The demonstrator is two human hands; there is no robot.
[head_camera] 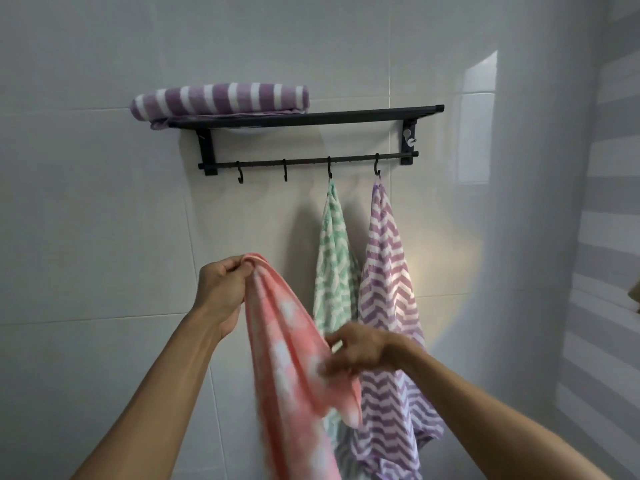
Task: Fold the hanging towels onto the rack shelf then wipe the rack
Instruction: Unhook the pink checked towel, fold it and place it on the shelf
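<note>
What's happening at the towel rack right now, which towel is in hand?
A person holds the pink towel off the hooks: the left hand grips its top corner, the right hand pinches an edge lower down. A purple striped towel already lies folded on the black rack shelf. The green towel and the purple zigzag towel hang from the two right hooks; the two left hooks are bare.

A home bathroom: tiled wall (104,237), towel rack (311,117).

Pale glossy wall tiles (104,237) meet a grey-and-white striped surface (609,202) at the right.
</note>
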